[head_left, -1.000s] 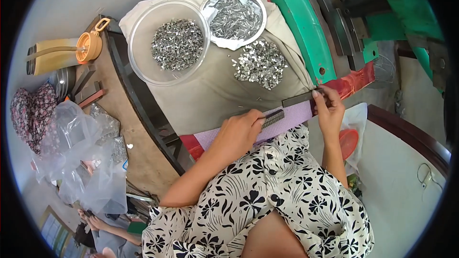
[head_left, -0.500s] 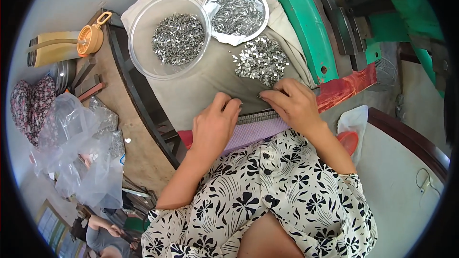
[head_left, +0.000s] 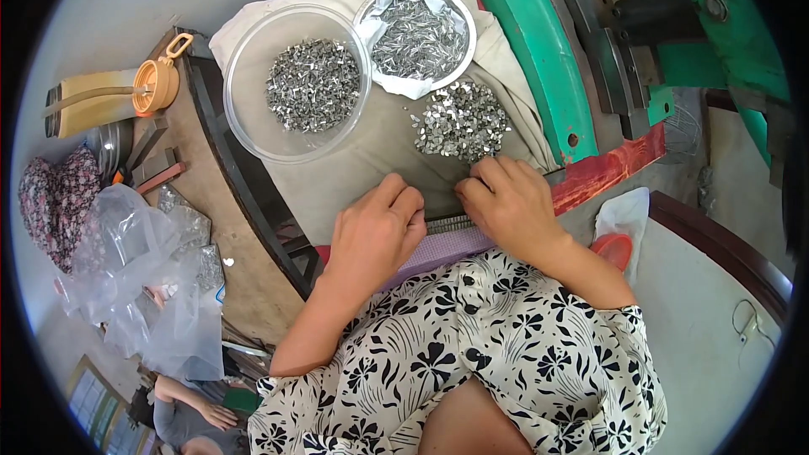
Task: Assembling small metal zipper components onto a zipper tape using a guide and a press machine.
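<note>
My left hand (head_left: 381, 226) is closed, fingers curled down at the left part of a dark strip (head_left: 448, 223) set with a row of small grey metal pieces. Over the strip's right part my right hand (head_left: 510, 202) is closed too, thumb and fingertips pressed together. Whatever either hand pinches is hidden. Just beyond my right hand lies a loose heap of small shiny metal chips (head_left: 461, 120) on the beige cloth (head_left: 337, 187). A purple textured pad (head_left: 445, 251) runs along the near side of the strip.
A clear round tub (head_left: 240, 131) holds small metal bits; beside it, a paper-lined bowl (head_left: 468, 34) holds thin metal pins. A green machine (head_left: 539, 59) stands at right. Plastic bags (head_left: 143, 261) and an orange-capped bottle (head_left: 156, 84) are at left. A co-worker's hand (head_left: 215, 414) shows lower left.
Both hands have come down toward the strip, and their fingers have curled in further. The view has shifted slightly. The co-worker's hand at the lower left has moved.
</note>
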Available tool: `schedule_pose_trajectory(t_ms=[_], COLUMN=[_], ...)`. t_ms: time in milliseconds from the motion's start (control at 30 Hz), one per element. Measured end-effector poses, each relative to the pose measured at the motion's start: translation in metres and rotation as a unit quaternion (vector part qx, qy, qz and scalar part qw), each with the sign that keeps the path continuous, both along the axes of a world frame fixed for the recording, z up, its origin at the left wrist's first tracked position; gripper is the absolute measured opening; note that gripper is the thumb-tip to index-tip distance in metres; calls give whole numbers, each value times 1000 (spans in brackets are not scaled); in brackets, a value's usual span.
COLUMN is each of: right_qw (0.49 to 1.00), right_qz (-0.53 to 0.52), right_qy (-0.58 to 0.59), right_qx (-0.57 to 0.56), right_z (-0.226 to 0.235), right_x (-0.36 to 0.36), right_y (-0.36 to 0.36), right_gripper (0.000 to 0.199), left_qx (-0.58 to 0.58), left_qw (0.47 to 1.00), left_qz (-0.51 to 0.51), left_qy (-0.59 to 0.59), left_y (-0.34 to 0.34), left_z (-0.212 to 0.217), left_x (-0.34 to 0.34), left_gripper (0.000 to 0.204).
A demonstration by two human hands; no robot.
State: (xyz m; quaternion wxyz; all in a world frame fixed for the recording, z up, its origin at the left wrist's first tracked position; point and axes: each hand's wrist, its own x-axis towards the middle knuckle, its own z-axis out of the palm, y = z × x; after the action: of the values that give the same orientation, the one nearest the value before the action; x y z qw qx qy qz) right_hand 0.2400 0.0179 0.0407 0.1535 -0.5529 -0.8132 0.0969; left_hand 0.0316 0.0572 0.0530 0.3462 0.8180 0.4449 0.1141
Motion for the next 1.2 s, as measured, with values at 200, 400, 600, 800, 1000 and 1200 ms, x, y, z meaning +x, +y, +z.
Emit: schedule_pose_trajectory(t_ms=[200, 400, 600, 800, 1000, 1200], right_qw=[999, 992, 959, 939, 965, 988], right_qz=[-12, -17, -74, -138, -108, -67], right_qy=[44, 99, 246, 309, 235, 138], right_qx=[-19, -81, -123, -67, 52, 24], right_z=[1, -2, 10, 28, 20, 25], right_x=[2, 3, 13, 10, 7, 11], right_y=[-1, 6, 21, 62, 106, 73], right_gripper=[13, 16, 10, 8, 10, 10], left_qx=[99, 321, 326, 161, 138, 114], left_qw=[995, 947, 945, 985, 990, 990], left_qz=[-14, -8, -23, 4, 23, 59], left_qy=[-2, 32, -15, -55, -34, -51], left_y=[31, 100, 87, 37, 27, 25], left_z=[20, 16, 21, -1, -19, -26], left_x=[20, 60, 54, 18, 19, 16], left_gripper=[13, 12, 8, 22, 20, 16])
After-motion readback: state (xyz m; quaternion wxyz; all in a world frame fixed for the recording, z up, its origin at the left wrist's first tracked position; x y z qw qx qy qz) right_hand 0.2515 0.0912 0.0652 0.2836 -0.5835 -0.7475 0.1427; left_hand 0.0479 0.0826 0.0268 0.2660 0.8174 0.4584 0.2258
